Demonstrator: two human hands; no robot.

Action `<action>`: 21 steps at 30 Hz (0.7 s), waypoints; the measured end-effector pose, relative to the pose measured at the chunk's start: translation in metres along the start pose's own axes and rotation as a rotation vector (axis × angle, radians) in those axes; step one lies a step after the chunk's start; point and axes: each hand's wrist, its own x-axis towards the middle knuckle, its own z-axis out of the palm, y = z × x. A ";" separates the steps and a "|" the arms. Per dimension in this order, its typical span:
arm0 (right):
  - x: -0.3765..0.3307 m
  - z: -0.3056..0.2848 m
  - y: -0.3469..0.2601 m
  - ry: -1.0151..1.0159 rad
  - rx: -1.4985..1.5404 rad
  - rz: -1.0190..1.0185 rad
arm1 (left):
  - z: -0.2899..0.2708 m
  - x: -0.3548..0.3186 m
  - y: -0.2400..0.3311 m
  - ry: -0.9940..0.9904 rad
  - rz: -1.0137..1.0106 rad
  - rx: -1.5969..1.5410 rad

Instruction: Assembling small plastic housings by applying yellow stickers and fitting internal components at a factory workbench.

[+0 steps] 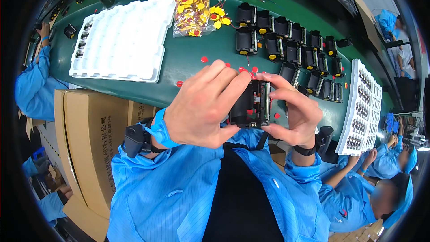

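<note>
Between my two hands I hold a black plastic housing with a narrow circuit board along its right side. My left hand is closed on its left side, fingers over the far edge and thumb at the near edge. My right hand pinches the right side between fingers and thumb. Small red discs lie scattered on the green table around my hands. Just beyond, several similar black housings stand in rows, many with a round yellow part at one corner.
A white moulded tray with a few small parts lies at the left. Behind it sits a clear bag of yellow and red parts. Another filled white tray is at the right. Cardboard boxes stand at my left; co-workers sit on both sides.
</note>
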 end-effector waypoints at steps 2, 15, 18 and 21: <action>0.008 -0.008 -0.009 -0.138 -0.140 0.032 | 0.002 0.000 -0.001 -0.015 0.002 -0.028; 0.012 -0.018 -0.019 -0.181 -0.322 -0.005 | 0.008 0.004 -0.012 0.010 0.003 -0.272; 0.004 -0.011 -0.020 -0.123 -0.421 -0.022 | 0.008 0.000 -0.008 -0.006 -0.095 -0.313; -0.004 -0.007 -0.015 -0.059 -0.299 -0.041 | 0.009 -0.001 -0.009 0.000 -0.050 -0.332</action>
